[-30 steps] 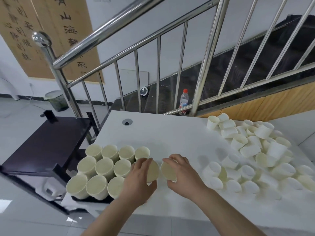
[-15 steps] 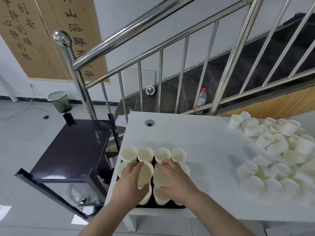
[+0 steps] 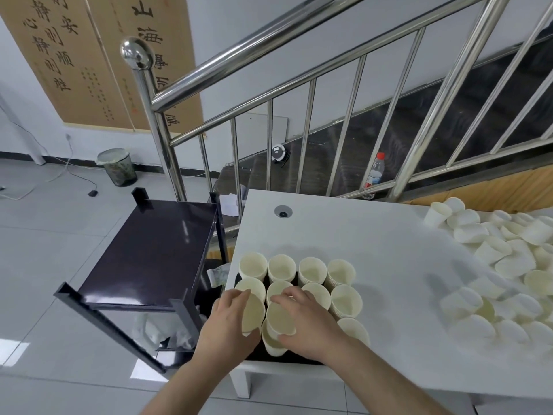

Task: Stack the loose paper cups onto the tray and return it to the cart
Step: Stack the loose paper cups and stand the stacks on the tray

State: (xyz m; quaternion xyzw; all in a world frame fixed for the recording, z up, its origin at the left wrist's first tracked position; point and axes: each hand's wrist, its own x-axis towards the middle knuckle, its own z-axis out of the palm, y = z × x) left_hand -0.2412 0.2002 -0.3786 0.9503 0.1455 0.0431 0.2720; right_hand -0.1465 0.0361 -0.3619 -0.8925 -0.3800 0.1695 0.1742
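We see both hands over the near left corner of the white table [image 3: 389, 250], each holding a paper cup. The left hand [image 3: 223, 323] has fingers and thumb curled round the left cup [image 3: 253, 314], its mouth tilted toward the camera. The right hand [image 3: 311, 322] grips the right cup [image 3: 279, 319] the same way, thumb under the rim, fingers over the top. The two held cups sit just beside each other, above the stacks.

The black tray [image 3: 287, 359] lies on the table's near left corner, only its dark edge showing under the cup stacks [image 3: 311, 272] (several columns in rows, mouths up, packed touching one another). We cannot tell whether the held cups already touch the stacks below them.

The loose paper cups [image 3: 493, 265] lie in a heap across the right side of the table, most tipped on their sides, well apart from the tray.

The black cart [image 3: 149, 250] stands just beside the table's left edge. Behind are a steel stair railing [image 3: 239, 79], a plastic bottle [image 3: 374, 172] on the stairs and a mesh bin [image 3: 116, 166] on the floor.
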